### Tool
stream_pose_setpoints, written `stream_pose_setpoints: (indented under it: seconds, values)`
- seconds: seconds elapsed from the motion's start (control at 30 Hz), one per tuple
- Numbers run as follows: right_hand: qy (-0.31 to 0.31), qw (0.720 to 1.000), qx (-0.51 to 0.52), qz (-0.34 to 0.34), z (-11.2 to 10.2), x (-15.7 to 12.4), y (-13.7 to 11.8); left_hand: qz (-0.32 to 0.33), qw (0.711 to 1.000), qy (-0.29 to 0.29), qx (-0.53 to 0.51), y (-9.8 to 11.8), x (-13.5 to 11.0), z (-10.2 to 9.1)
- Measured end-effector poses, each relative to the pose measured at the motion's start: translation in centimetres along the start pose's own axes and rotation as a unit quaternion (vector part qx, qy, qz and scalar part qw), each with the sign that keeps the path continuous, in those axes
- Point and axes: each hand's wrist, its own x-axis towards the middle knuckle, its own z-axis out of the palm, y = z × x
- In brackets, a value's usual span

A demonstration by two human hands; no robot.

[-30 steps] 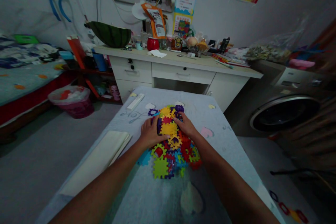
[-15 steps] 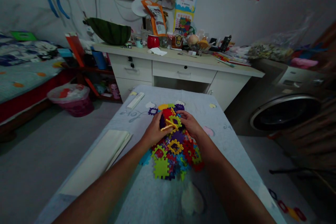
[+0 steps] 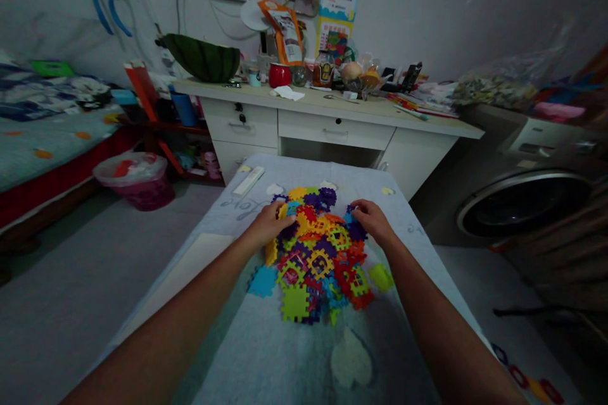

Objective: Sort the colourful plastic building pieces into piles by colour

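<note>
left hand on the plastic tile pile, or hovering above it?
Touching. The head view shows the left hand with its fingers lying on the pile of colourful interlocking tiles at its far left edge; no gap shows between them.

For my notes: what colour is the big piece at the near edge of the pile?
The piece is lime green, clearest in the head view.

One tile heap (image 3: 319,261), one red mug (image 3: 279,75); one watermelon half (image 3: 203,60)
</note>
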Motion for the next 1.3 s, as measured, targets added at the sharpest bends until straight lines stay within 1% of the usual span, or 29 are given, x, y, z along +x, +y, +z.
stream_pose_setpoints:
  seconds: [0.07,0.1,0.17,0.23,0.3,0.4,0.5,0.57,0.63,0.7,0.77,0.83,0.93,1.03,1.1,1.17,1.23,1.3]
  values:
    - [0.050,0.993,-0.107,-0.001,0.5,1.2,-0.1,-0.024,0.998,0.018,0.055,-0.4,0.4,0.1]
    - [0.062,0.988,-0.142,0.005,0.9,1.9,-0.3,-0.033,0.997,0.015,0.073,-0.4,0.6,0.2]
    - [0.056,0.983,-0.174,0.012,2.0,3.4,-1.2,-0.045,0.995,0.010,0.092,-0.3,1.4,0.3]
    - [0.027,0.984,-0.178,0.006,3.4,5.0,-2.2,-0.050,0.993,-0.012,0.104,0.0,2.5,0.4]
    - [-0.001,0.986,-0.168,0.001,4.8,6.5,-3.1,-0.052,0.989,-0.022,0.137,0.3,3.9,0.6]
    - [-0.031,0.990,-0.136,0.025,6.7,8.0,-4.4,-0.090,0.973,-0.039,0.208,0.6,5.9,1.1]
    - [-0.059,0.990,-0.119,0.044,8.2,8.5,-5.3,-0.082,0.969,-0.059,0.226,0.7,7.3,1.8]
    - [-0.063,0.990,-0.117,0.043,8.7,8.3,-5.5,-0.056,0.974,-0.072,0.207,0.7,7.8,2.2]
    - [-0.071,0.993,-0.086,0.032,9.0,7.9,-5.5,-0.034,0.979,-0.079,0.184,0.7,8.0,2.5]
    - [-0.095,0.995,-0.012,0.010,9.1,7.4,-5.2,-0.022,0.983,-0.077,0.168,0.6,8.0,2.6]
    - [-0.117,0.990,0.078,-0.005,9.1,7.0,-4.8,-0.011,0.987,-0.069,0.146,0.5,8.0,2.5]
    - [-0.126,0.978,0.165,0.009,9.1,6.4,-4.7,0.004,0.991,-0.060,0.116,0.3,7.8,2.3]
    - [-0.141,0.943,0.300,0.040,9.1,5.5,-5.2,0.024,0.996,-0.059,0.067,0.5,7.5,2.2]
    - [-0.156,0.903,0.397,0.045,8.6,4.2,-6.2,0.053,0.996,-0.074,0.014,1.6,6.7,2.4]
    - [-0.161,0.889,0.426,0.040,7.7,3.1,-6.9,0.073,0.994,-0.084,-0.008,2.7,5.9,2.5]
    - [-0.167,0.884,0.436,0.019,6.4,1.6,-7.5,0.095,0.992,-0.084,-0.024,3.8,4.8,2.5]
    - [-0.174,0.886,0.430,-0.015,4.7,-0.1,-7.7,0.161,0.984,-0.065,-0.044,4.7,3.4,2.3]
    - [-0.183,0.896,0.400,-0.051,2.9,-1.8,-7.5,0.207,0.976,-0.057,-0.026,5.3,2.0,1.9]
